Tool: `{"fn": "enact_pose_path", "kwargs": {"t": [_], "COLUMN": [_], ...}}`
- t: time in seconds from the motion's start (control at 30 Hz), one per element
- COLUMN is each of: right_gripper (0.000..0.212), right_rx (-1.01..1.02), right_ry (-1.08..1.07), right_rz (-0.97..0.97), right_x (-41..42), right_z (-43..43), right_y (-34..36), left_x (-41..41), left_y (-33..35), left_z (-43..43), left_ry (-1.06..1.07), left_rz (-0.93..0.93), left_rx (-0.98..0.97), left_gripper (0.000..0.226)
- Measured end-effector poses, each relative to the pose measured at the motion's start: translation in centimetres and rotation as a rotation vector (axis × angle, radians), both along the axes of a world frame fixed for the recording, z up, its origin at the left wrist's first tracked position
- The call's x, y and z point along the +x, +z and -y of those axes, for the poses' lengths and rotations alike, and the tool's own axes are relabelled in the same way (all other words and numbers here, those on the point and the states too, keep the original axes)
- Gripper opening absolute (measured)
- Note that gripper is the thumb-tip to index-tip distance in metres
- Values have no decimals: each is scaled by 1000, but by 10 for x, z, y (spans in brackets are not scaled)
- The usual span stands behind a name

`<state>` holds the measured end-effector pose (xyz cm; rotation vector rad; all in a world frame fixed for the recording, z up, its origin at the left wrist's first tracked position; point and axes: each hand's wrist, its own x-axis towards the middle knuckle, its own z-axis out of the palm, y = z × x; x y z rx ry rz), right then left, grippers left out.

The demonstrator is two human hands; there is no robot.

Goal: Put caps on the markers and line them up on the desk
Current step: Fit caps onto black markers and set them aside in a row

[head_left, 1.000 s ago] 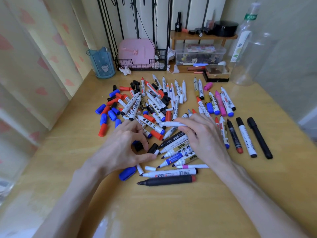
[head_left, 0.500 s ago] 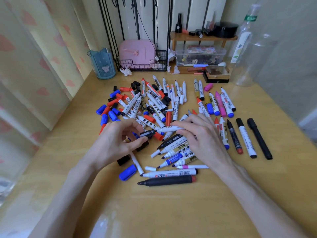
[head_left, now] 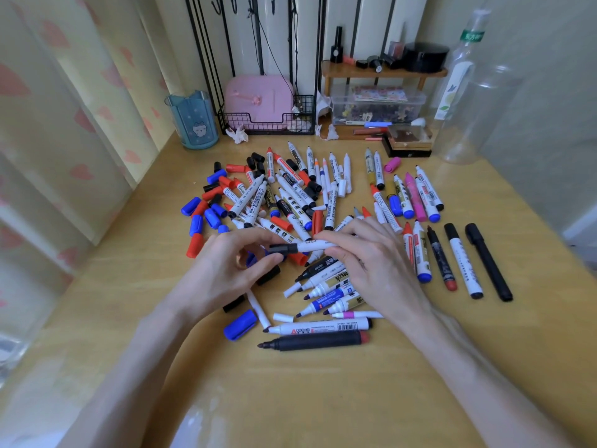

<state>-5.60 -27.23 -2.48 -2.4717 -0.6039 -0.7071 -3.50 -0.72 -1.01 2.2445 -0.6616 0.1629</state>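
Pinching black cap (head_left: 284,248) in left hand (head_left: 223,273) — thumb and fingers curled round it, cap touching left end of white marker (head_left: 318,245). Gripping marker barrel in right hand (head_left: 374,270), fingertips curled over it, level, just above pile (head_left: 290,195) at middle of desk (head_left: 323,399). Noted right of pile — row (head_left: 463,260) of capped markers, side by side; loose caps (head_left: 195,226), blue and red, at left of pile.

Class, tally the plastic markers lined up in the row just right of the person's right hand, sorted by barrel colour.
White-barrelled plastic markers: 3
Black-barrelled plastic markers: 2
Total: 5
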Motion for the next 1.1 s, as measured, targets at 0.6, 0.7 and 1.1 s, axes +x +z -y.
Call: {"fn": "enact_pose_path", "kwargs": {"t": [0.6, 0.7, 1.1], "right_gripper": [32, 33, 38], "right_rx": [78, 122, 147], "right_ry": [-21, 35, -105], "right_rz": [7, -68, 144], "right_x": [-5, -1, 11], "right_z": [-4, -7, 27], "right_y": [0, -1, 10], "left_x": [-6, -4, 12], "left_y": [3, 4, -4], "left_z": [17, 20, -13], "left_ry": [-30, -34, 26], "left_rz": [42, 69, -68], "left_rx": [-86, 1, -64], "left_gripper": [14, 18, 43]}}
